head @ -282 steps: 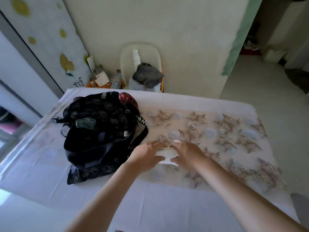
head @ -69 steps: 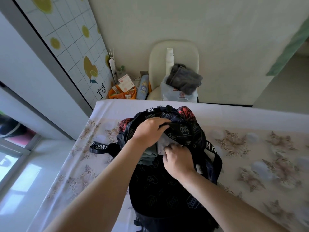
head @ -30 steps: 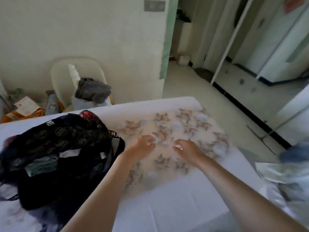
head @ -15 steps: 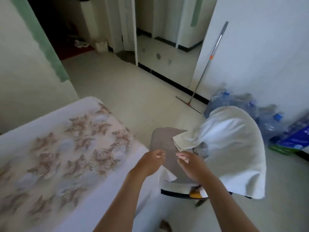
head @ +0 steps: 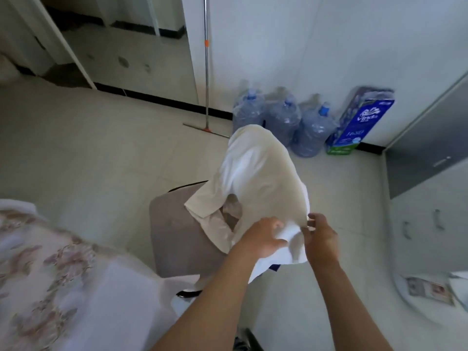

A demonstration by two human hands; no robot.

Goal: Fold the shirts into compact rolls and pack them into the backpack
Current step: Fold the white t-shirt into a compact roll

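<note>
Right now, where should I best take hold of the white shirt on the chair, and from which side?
Take the near lower hem of the white shirt, from the near side: it drapes over the chair back, hem hanging free toward you.

On the pale floor (head: 76, 153), beside the bench (head: 50, 274), stands a chair (head: 174, 234) with a white shirt (head: 258, 178) draped over its back. Water jugs (head: 283, 117), a tissue pack (head: 359, 122) and a squeegee (head: 207, 72) line the wall.

Water bottles (head: 283, 117) close behind draped chair (head: 177, 236)
</note>
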